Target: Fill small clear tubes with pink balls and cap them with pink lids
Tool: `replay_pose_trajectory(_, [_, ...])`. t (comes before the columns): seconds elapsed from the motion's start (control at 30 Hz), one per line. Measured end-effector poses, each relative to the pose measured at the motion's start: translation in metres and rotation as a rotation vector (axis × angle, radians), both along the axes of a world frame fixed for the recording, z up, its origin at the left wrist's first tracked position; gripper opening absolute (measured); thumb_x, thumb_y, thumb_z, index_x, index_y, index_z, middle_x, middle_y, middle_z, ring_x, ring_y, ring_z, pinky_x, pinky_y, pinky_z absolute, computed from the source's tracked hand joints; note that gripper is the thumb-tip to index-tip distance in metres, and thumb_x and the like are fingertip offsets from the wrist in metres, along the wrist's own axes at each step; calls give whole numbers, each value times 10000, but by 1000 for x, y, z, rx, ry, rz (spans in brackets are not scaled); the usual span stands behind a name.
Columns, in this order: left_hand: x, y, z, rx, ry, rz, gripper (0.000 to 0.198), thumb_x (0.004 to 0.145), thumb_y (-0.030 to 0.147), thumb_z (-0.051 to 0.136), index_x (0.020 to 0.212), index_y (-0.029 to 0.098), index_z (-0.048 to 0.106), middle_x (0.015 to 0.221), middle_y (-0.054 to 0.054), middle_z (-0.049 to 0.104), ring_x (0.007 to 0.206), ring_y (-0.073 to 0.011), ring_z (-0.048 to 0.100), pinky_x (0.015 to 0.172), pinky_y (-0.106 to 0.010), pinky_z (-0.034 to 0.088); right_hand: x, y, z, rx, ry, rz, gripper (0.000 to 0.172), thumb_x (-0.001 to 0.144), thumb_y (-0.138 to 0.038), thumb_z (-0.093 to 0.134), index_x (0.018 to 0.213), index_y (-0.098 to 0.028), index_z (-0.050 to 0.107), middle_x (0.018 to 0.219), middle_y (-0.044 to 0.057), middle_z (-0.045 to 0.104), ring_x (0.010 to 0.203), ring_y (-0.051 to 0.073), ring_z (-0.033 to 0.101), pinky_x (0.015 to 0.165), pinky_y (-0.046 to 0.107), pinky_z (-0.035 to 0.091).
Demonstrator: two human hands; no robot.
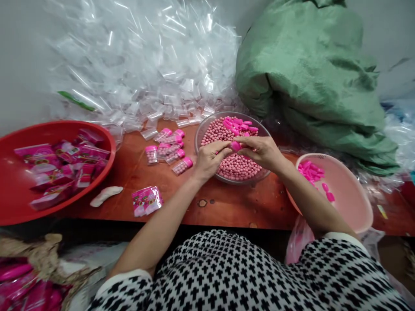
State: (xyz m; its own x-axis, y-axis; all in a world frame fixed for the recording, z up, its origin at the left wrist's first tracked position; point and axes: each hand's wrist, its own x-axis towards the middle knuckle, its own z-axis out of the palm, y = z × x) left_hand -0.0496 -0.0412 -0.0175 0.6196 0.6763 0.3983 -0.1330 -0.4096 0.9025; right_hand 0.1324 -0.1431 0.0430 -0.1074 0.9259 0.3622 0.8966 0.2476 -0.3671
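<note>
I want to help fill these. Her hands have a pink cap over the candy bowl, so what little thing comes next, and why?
Probably press the pink cap fully onto the small tube pinched between the left hand and right hand, then lay it with the capped tubes on the table. Both hands meet at the cap above the clear bowl of pink balls, and finished tubes already lie beside it.

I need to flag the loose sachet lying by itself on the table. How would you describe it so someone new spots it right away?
Start at the big red basin on the left, full of pink sachets. Just right of it, on the bare wooden table near the front edge, lies one pink sachet beside a white oblong piece. Unlike the capped vials further back, it is flat, printed, and alone.
</note>
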Motion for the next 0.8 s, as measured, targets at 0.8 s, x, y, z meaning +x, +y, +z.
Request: replay_pose_trajectory(0.8, [7, 6, -3, -445, -233, -47, 529, 706, 575, 844, 1073, 194, 822, 1089, -68, 801, 1017, -284, 745, 950, -417, 597, -7, -9, -12, -123, 1229, -96, 501, 647, -502, 927, 1037, -235, 761, 1047, 39, 779, 901, 214, 758, 889, 411, 641])
